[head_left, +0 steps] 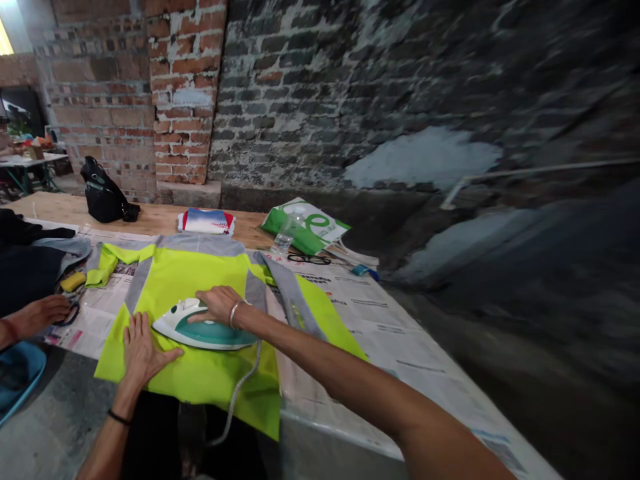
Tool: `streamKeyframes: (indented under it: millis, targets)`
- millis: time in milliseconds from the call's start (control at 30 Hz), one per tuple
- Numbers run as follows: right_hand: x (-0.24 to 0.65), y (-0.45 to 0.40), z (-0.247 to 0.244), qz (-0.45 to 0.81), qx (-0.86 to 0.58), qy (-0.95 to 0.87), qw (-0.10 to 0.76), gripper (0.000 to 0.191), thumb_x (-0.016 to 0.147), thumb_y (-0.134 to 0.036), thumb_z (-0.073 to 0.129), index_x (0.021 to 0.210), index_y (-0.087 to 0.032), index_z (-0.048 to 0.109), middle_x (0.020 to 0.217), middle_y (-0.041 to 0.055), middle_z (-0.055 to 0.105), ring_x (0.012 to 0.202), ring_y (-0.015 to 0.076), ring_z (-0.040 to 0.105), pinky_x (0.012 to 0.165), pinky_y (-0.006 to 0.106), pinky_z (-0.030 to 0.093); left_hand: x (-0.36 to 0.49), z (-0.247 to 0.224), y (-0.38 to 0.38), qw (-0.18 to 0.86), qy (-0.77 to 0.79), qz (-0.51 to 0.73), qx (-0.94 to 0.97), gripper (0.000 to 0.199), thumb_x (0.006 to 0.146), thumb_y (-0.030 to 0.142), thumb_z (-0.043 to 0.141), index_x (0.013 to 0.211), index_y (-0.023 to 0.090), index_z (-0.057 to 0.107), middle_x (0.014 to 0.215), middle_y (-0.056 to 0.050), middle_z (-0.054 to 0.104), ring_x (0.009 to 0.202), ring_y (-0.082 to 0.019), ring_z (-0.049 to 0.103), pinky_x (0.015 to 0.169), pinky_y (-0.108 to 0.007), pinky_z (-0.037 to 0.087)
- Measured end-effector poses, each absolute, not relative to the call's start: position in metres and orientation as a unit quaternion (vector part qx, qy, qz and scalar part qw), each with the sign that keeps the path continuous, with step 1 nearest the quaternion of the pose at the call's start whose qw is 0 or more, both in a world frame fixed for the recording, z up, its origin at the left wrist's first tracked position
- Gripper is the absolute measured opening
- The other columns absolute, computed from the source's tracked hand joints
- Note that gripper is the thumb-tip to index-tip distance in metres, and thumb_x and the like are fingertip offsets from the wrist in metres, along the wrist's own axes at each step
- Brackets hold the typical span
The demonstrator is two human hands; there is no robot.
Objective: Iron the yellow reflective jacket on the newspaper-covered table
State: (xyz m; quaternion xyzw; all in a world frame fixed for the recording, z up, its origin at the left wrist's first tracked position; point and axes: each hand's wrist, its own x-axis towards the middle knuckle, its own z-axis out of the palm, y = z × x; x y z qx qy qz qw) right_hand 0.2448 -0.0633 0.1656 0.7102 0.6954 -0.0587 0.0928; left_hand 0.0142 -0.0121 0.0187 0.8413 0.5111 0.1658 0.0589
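Observation:
A neon yellow and grey long-sleeved shirt (195, 273) is spread flat over the newspaper-covered table, its lower edge hanging past the front. My right hand (217, 307), with a bracelet at the wrist, grips the handle of a white and teal clothes iron (220, 335). The iron's side faces me, its tip points left, and it rests on the shirt's body. A grey cord (239, 387) runs from its rear down over the edge. My left hand (145, 350) lies on the fabric just left of the iron's tip, fingers stretched out and thumb apart.
At left, another person's hand (50, 310) is at a pair of scissors (69, 313), near dark clothing (30, 273) and a blue basin (20, 380). A black bag (104, 193), folded cloth (207, 221), green-white bag (305, 227), clear bottle (285, 237) and glasses (310, 259) lie toward the brick wall.

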Motion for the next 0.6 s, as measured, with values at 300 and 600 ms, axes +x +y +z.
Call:
streamKeyframes:
  millis: [300, 600]
  targets:
    - [0.253, 0.002, 0.164, -0.038, 0.752, 0.656, 0.049, 0.066, 0.091, -0.078, 0.051, 0.124, -0.024, 0.07, 0.114, 0.0163, 0.077, 0.114, 0.0296, 0.071, 0.088, 0.034, 0.052, 0.014, 0.01, -0.016, 0.046, 0.511, 0.184, 0.838, 0.128, 0.062, 0.078, 0.072, 0.155, -0.001, 0.033, 0.161, -0.029, 0.037, 0.155, -0.044, 0.028, 0.124, -0.059, 0.027]
    - [0.33, 0.087, 0.158, -0.016, 0.802, 0.597, 0.031, 0.076, 0.091, -0.076, 0.053, 0.129, -0.012, 0.069, 0.128, 0.0266, 0.069, 0.121, 0.0349, 0.066, 0.096, 0.04, 0.052, 0.013, 0.002, -0.024, 0.035, 0.512, 0.187, 0.837, 0.129, 0.059, 0.079, 0.072, 0.156, 0.003, 0.033, 0.163, -0.028, 0.035, 0.155, -0.044, 0.025, 0.124, -0.06, 0.025]
